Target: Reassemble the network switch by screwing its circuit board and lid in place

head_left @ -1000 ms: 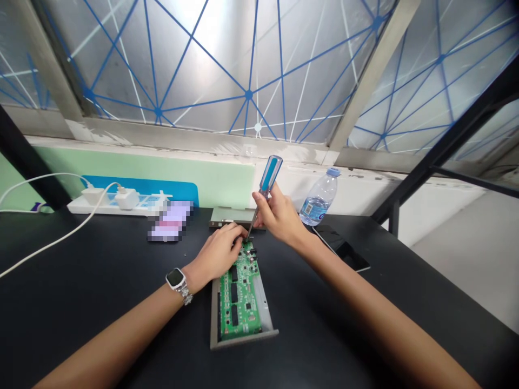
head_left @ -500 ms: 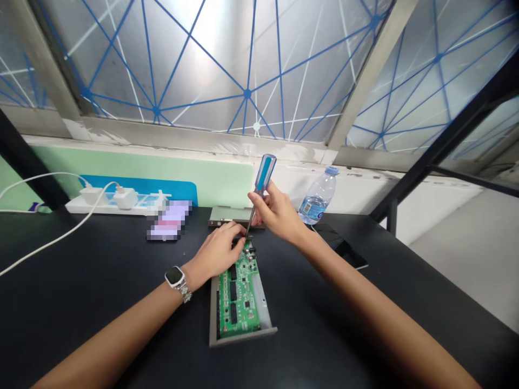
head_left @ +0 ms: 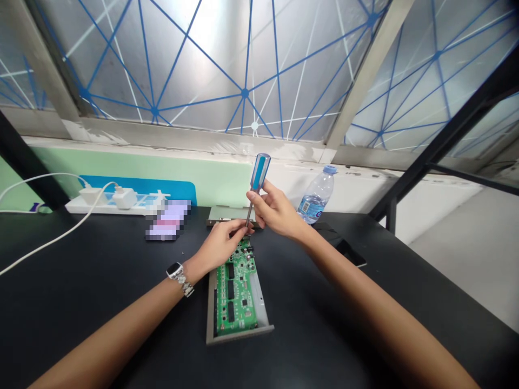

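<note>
My right hand grips a screwdriver with a clear and blue handle, its shaft slanting down to the left. At the low end of that shaft, my left hand has thumb and fingers pinched together. Whatever is between those fingertips is too small to make out. Below both hands, a green circuit board lies in a shallow grey metal tray on the black table. The left hand covers part of the board's far end.
Behind the hands lies a flat metal piece. A water bottle stands at the right, near a dark tablet-like device. Leftward are a phone and a white power strip with cables.
My left fingers have lifted off the board's far end and come together at the screwdriver's tip. The screwdriver has risen slightly and shifted a little left.
</note>
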A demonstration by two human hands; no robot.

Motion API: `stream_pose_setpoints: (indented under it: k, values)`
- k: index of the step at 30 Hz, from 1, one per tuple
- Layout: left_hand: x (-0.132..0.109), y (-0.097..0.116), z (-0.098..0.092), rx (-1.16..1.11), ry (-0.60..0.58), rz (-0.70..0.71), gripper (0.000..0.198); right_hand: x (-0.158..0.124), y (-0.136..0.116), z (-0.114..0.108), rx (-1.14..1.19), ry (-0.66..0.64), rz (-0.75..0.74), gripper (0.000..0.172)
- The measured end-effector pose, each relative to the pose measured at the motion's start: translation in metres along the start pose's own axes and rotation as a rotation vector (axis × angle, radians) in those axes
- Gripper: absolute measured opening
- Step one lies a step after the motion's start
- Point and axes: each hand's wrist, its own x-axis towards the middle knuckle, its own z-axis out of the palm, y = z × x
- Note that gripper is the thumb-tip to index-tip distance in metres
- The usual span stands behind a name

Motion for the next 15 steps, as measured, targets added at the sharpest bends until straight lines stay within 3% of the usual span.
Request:
stream_pose_setpoints:
  k: [6,12,15]
  values:
    - [-0.002,0.0,0.001,0.022,0.04,-0.011,0.027,-0.001,0.001,0.002,-0.073,0.021,0.024,0.028]
    - [-0.003,-0.001,0.003,0.049,0.089,-0.045,0.026,0.0,0.0,0.011,-0.44,0.382,0.0,0.038]
    - [-0.004,-0.001,0.004,0.072,0.095,-0.044,0.025,0.001,-0.004,0.016,-0.616,0.422,0.005,0.047]
